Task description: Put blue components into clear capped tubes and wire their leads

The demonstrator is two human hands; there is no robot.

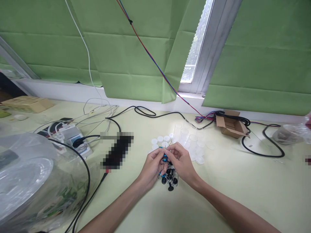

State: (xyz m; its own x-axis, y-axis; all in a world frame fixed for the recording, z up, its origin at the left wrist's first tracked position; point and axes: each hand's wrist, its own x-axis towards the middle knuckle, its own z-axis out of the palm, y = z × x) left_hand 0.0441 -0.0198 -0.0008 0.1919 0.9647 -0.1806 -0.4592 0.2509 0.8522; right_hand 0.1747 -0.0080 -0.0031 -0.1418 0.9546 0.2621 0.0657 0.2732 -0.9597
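My left hand (153, 163) and my right hand (179, 158) meet at the middle of the table, fingertips together. Between them is a small shiny blue metallic part (165, 158), pinched by both hands; its exact kind is partly hidden by the fingers. More blue shows under the curled fingers of the left hand. Just below the hands lies a pile of small parts with round black heads and thin metal stems (170, 187). Beyond the hands stand clear plastic cylinders (184, 132), with several white round caps (160, 139) beside them.
A plastic-wrapped roll (26, 184) fills the left front. Behind it sit a power strip (75, 139) and tangled cables. An open cardboard box (230, 124) stands at the back right, near a black cable loop (267, 156) and a plastic bag (289, 134). Green blinds (141, 64) hang behind.
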